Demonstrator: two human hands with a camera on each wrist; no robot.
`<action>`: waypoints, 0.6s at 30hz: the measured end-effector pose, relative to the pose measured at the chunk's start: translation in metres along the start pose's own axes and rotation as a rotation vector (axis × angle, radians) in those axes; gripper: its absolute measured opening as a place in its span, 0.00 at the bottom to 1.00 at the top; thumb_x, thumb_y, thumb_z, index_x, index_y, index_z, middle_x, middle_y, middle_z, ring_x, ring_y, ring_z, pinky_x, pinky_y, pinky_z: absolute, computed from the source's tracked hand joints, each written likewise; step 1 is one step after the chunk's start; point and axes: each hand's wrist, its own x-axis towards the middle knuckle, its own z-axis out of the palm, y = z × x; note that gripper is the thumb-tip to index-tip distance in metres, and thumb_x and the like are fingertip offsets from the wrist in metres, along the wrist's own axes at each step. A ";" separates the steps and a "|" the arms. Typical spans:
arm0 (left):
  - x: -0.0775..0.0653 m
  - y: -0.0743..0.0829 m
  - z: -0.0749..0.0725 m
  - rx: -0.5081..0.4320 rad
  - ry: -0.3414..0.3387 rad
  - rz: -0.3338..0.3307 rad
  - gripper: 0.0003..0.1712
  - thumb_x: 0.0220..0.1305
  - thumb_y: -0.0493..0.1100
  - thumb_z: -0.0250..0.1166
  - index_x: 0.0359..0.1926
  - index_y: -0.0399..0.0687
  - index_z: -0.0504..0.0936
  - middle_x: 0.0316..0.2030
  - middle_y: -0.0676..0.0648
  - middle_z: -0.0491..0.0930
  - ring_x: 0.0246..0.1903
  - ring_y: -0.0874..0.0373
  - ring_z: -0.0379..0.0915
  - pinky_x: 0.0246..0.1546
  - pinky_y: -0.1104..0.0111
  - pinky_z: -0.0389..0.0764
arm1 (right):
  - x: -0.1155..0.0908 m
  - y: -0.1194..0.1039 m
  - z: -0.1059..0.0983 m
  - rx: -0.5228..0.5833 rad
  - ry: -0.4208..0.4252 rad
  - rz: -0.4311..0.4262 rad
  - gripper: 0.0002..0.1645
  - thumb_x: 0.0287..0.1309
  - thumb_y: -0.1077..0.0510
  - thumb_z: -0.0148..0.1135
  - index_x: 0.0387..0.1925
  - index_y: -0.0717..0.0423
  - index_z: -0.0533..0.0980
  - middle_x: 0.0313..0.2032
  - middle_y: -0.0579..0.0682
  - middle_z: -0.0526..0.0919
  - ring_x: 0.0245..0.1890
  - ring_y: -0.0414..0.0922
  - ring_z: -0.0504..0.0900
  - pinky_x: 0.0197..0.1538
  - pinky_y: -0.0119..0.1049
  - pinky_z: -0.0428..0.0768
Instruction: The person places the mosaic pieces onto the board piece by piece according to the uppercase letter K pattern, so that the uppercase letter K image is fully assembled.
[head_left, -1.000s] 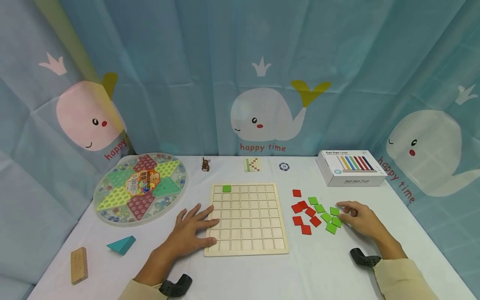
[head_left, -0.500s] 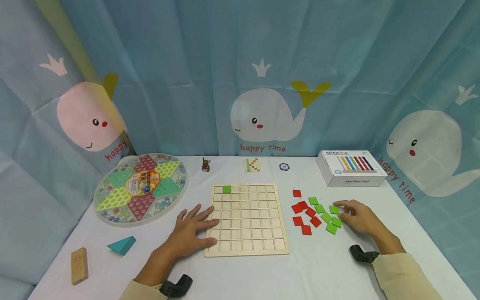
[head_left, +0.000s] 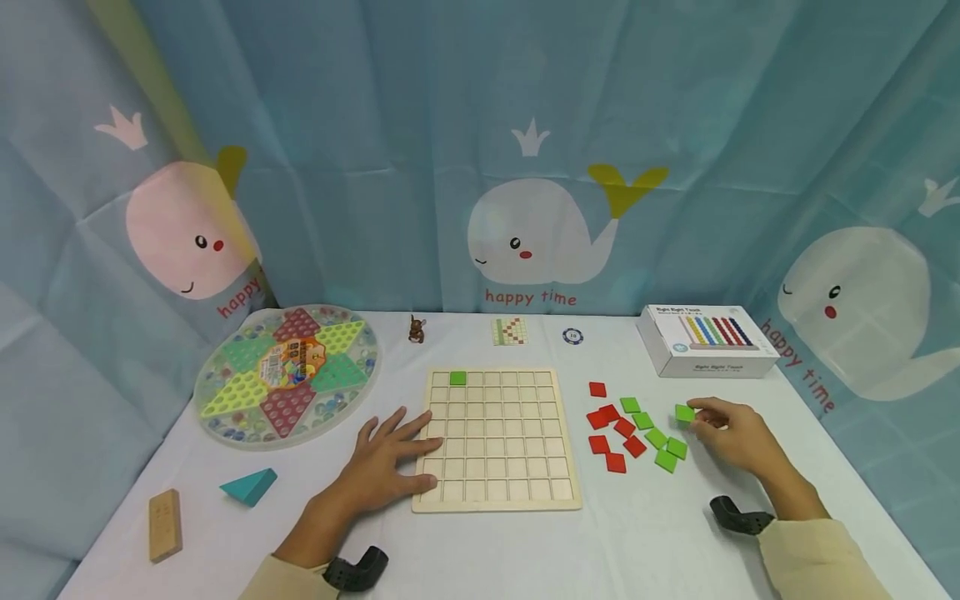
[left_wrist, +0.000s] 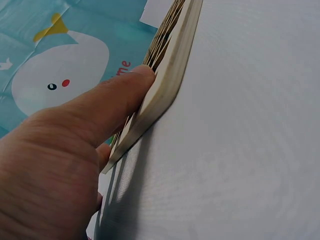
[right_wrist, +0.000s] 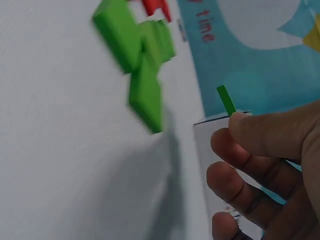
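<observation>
Between thumb and fingertips my right hand (head_left: 731,433) pinches a green square tile (head_left: 684,413), lifted off the tablecloth; the right wrist view shows this tile (right_wrist: 226,100) edge-on. Just left of it lie loose green tiles (head_left: 656,438) and a scatter of red tiles (head_left: 624,427). My left hand (head_left: 382,462) rests with spread, straight fingers on the left edge of a wooden grid board (head_left: 497,438). In the left wrist view the thumb (left_wrist: 115,97) lies on the board's rim (left_wrist: 170,75). One green tile (head_left: 457,378) sits in the board's far row, second cell from the left.
A Chinese checkers board (head_left: 288,375) with marbles lies at the left. Nearer are a teal wedge (head_left: 250,487) and a wooden block (head_left: 165,525). Along the back stand a small brown figurine (head_left: 416,330), a pattern card (head_left: 510,331), a round chip (head_left: 573,336) and a white box (head_left: 708,342).
My right hand has taken hold of the rightmost green tile and raised it from the table. The left hand stays on the board. The head view has shifted slightly.
</observation>
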 end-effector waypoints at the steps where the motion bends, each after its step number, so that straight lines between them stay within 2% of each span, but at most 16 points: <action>1: 0.000 0.000 0.000 -0.002 0.000 0.002 0.33 0.51 0.65 0.69 0.57 0.57 0.82 0.69 0.50 0.63 0.70 0.37 0.45 0.62 0.38 0.35 | -0.001 -0.002 -0.003 0.003 0.021 -0.012 0.20 0.57 0.65 0.64 0.52 0.66 0.77 0.35 0.53 0.81 0.37 0.54 0.77 0.36 0.46 0.76; 4: 0.000 0.001 -0.001 -0.002 -0.001 0.003 0.33 0.51 0.65 0.69 0.57 0.57 0.82 0.69 0.50 0.63 0.70 0.37 0.45 0.62 0.38 0.35 | -0.004 -0.010 -0.010 0.025 0.089 -0.042 0.20 0.57 0.65 0.65 0.52 0.65 0.78 0.35 0.55 0.82 0.35 0.53 0.78 0.32 0.43 0.77; 6: 0.000 0.001 -0.001 -0.001 -0.003 0.001 0.33 0.51 0.65 0.69 0.57 0.57 0.82 0.69 0.50 0.63 0.70 0.37 0.45 0.62 0.38 0.35 | -0.006 -0.013 -0.013 0.060 0.128 -0.061 0.20 0.57 0.64 0.66 0.52 0.63 0.79 0.34 0.54 0.81 0.34 0.50 0.77 0.30 0.37 0.76; 12: 0.001 0.001 -0.001 0.000 -0.007 -0.004 0.33 0.51 0.65 0.69 0.57 0.57 0.82 0.69 0.50 0.63 0.70 0.38 0.45 0.62 0.38 0.35 | -0.017 -0.041 -0.026 0.095 0.177 -0.099 0.21 0.60 0.63 0.65 0.55 0.65 0.77 0.37 0.55 0.81 0.35 0.44 0.76 0.34 0.25 0.74; 16: 0.000 -0.001 0.000 0.001 -0.003 0.007 0.33 0.51 0.65 0.69 0.57 0.57 0.82 0.69 0.50 0.62 0.70 0.37 0.45 0.62 0.38 0.35 | -0.022 -0.060 -0.029 0.125 0.230 -0.187 0.22 0.57 0.67 0.66 0.55 0.64 0.78 0.36 0.53 0.80 0.33 0.37 0.74 0.36 0.20 0.72; 18: 0.000 -0.002 0.000 0.000 0.000 0.012 0.33 0.52 0.65 0.69 0.57 0.57 0.82 0.69 0.50 0.62 0.70 0.37 0.45 0.62 0.38 0.35 | -0.024 -0.068 -0.028 0.155 0.257 -0.239 0.22 0.56 0.69 0.66 0.54 0.65 0.78 0.35 0.52 0.80 0.33 0.36 0.74 0.37 0.19 0.72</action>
